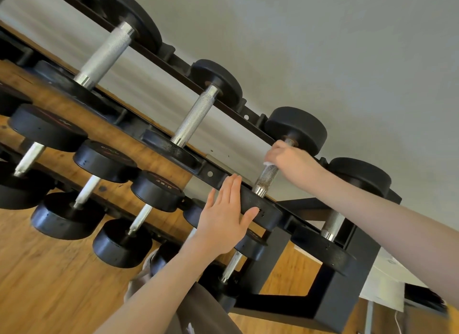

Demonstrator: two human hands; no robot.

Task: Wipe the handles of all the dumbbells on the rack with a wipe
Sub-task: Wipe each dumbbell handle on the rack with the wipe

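1. White wipe [269, 163] sat wrapped on the dumbbell handle [267, 176] at three o'clock, gripped by the right hand [289, 159].
2. Left hand [224, 217], fingers straight, pressed the near weight [263, 209].

head cam — tilted, looking forward and down | close above the rack [218, 177] | single view

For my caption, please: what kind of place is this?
Probably a gym or a home workout room: a tiered rack holds black dumbbells, and the right hand wipes one handle.
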